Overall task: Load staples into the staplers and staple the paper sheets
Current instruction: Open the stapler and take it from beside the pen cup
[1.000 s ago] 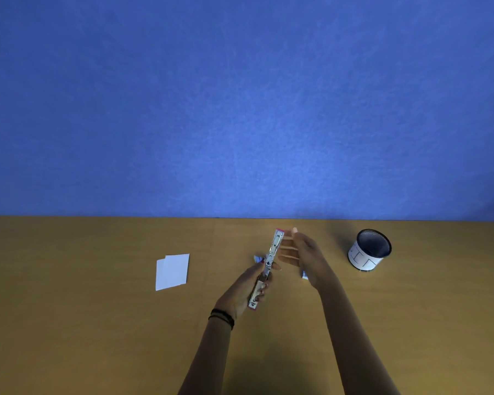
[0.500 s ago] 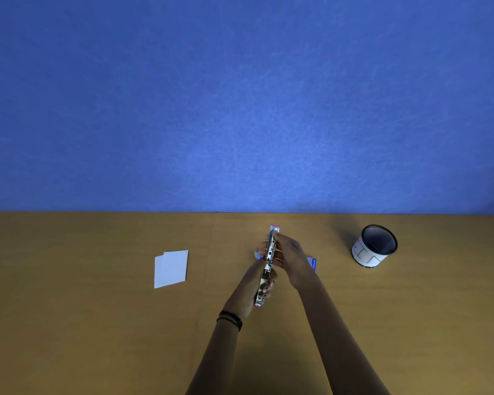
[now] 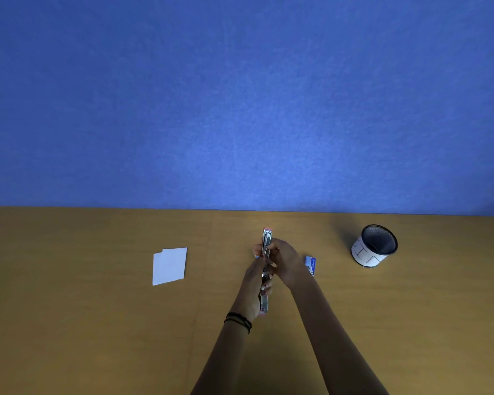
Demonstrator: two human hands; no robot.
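Both hands now close on the opened stapler (image 3: 265, 269), where a second ago the right hand (image 3: 285, 262) hovered apart; the left hand (image 3: 254, 286) grips its lower half above the counter (image 3: 97, 323) (paper sheets (image 3: 169, 266) lie left).

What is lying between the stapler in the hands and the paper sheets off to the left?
Nothing visible. The stapler is held by the left hand and right hand; only bare table lies between it and the paper sheets. The staple box and cup sit on the other side.
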